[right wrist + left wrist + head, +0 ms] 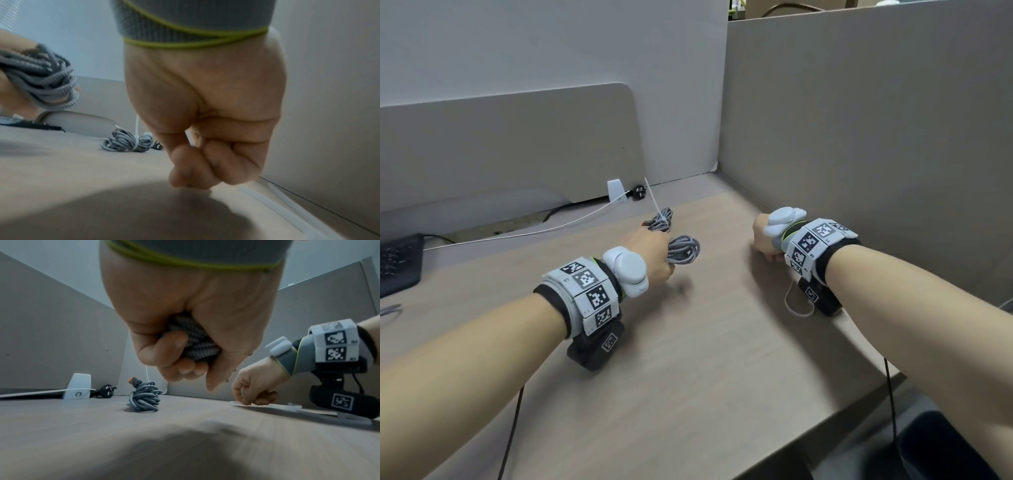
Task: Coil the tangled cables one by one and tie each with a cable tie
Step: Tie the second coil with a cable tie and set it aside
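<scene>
Above the desk, the left grip is fisted round a loose cable coil; if it slackens, the loops could spring apart. The right grip curls down onto a flat tie by the partition, pinched or not I cannot tell, and the tie could slip.

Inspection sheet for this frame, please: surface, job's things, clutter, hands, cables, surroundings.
Surface: wood-grain desk.
Job's things: braided coil, gripped; second coil, zip-tied, lying behind; loose zip ties at right.
Clutter: keyboard at left edge; white holder.
Hands: left hand grips the braided coil; right hand curled over a zip tie, hold unclear.
Cables: white cable, black plug at the back.
Surroundings: grey partitions.
</scene>
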Demonstrator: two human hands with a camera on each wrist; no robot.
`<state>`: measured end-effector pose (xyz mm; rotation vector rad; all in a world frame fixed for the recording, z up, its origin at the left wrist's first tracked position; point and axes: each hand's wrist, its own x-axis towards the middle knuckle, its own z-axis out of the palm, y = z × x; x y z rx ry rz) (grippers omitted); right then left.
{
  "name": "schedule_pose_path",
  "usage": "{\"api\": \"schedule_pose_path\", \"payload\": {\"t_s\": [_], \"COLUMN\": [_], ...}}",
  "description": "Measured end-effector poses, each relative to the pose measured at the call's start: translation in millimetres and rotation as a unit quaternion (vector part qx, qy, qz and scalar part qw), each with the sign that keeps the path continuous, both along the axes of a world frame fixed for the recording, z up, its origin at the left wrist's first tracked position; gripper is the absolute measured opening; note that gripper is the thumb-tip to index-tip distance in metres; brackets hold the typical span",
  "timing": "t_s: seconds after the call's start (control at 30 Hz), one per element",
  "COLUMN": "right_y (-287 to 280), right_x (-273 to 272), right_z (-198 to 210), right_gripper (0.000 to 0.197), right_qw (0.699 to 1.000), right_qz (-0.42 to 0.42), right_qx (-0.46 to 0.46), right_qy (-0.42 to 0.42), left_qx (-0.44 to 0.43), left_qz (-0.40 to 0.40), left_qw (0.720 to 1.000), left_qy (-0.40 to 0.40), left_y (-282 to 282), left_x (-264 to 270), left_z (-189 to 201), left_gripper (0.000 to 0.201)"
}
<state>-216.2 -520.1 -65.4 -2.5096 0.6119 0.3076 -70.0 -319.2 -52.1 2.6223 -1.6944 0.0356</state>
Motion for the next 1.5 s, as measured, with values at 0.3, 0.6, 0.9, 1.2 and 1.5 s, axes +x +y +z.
{"api": "schedule_pose_path", "payload": {"t_s": [0.3,0.6,0.9,1.2,1.5], "right_y": [100,159,221,239,223], "right_x": [29,64,95,105,101], "right_z": [65,76,78,62,53], "right_gripper": [0.013,0.020,0.017,0.013,0.017], "right_qw": [0.964,0.911,0.941,0.971,0.957], "right_qz": [-0.145,-0.072,0.047,0.065,0.039], "right_qx": [0.153,0.341,0.308,0.191,0.209], "right_qy": [-0.164,-0.221,-0.129,-0.131,-0.195], "left_qx": [-0.031,-0.065,-0.084,-0.164,-0.248], "left_qz": [0.019,0.067,0.076,0.182,0.195], "left_qw": [0.999,0.992,0.958,0.826,0.680], "left_qy": [0.041,0.086,0.263,0.508,0.662], "left_y": [39,96,138,169,171], "left_x": [14,27,56,71,79], "left_z": [-5,7,28,19,18], "left_gripper": [0.029,0.082,0.023,0.008,0.009]}}
